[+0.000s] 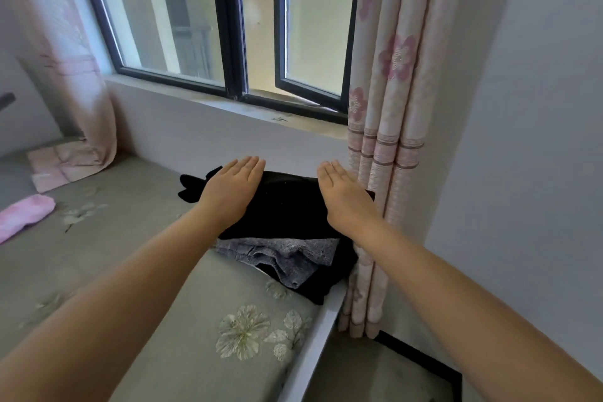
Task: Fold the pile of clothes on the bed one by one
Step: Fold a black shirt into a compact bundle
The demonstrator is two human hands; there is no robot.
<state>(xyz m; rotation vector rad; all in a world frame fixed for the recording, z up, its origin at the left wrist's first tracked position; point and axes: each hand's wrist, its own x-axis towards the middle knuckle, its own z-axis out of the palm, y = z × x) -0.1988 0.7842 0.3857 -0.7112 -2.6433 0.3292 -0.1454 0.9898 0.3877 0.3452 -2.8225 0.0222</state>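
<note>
Grey floral bed (137, 287) fills most of view, pink curtain (388, 127) at its right edge. Folded black garment (287, 206) tops a small stack by the curtain, grey garment (287, 254) under it. My left hand (233, 191) and right hand (346, 197) lie flat on the black one, fingers straight, together.

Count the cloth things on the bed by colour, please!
Black: 1, the folded black garment under both flat hands, left and right
Grey: 1, the crumpled grey knit garment beneath it
Pink: 2, the fuzzy pink cloth and the pale pink checked cloth
Total: 4
</note>
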